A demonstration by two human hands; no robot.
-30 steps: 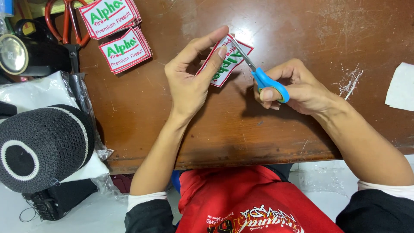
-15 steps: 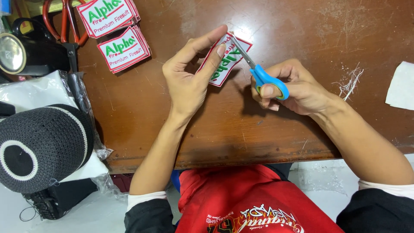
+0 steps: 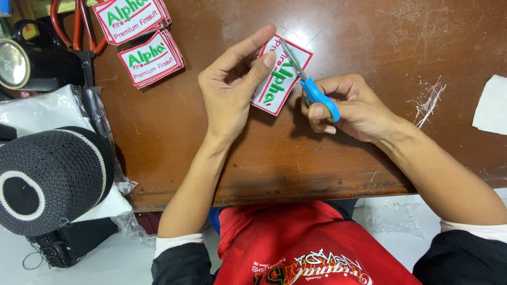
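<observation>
Landmark: the embroidered patch [image 3: 279, 79], a white rectangle with a red border and green lettering, held tilted just above the brown counter [image 3: 369, 47].
Left hand [image 3: 229, 92]: pinches the patch by its left edge, thumb under it and forefinger stretched along its top, the other fingers curled behind.
Right hand [image 3: 348, 105]: just right of the patch, closed through the loops of small blue-handled scissors [image 3: 309, 84].
Scissors: the blades lie across the upper right part of the patch, tips pointing up and left; whether they are parted cannot be told.
Finished stacks: two piles of like patches [image 3: 142, 37] lie well to the upper left of the held patch.
Large shears: red-handled shears [image 3: 79, 26] rest left of those piles, at the counter's edge.
Trimmings: pale thread scraps [image 3: 430, 100] lie well to the right of the patch, with a white cloth piece [image 3: 491, 105] beyond them.
Off the counter: a black knitted cap [image 3: 50, 179] sits far to the lower left of the patch.
Risk, stitching: the blades rest on the face, so a careless snip could likely cut the lettering or border.
Risk, finger: the left forefinger tip lies close to the blades and could be nicked if the patch slips.
Risk, grip: held at one edge only, the patch may twist.
</observation>
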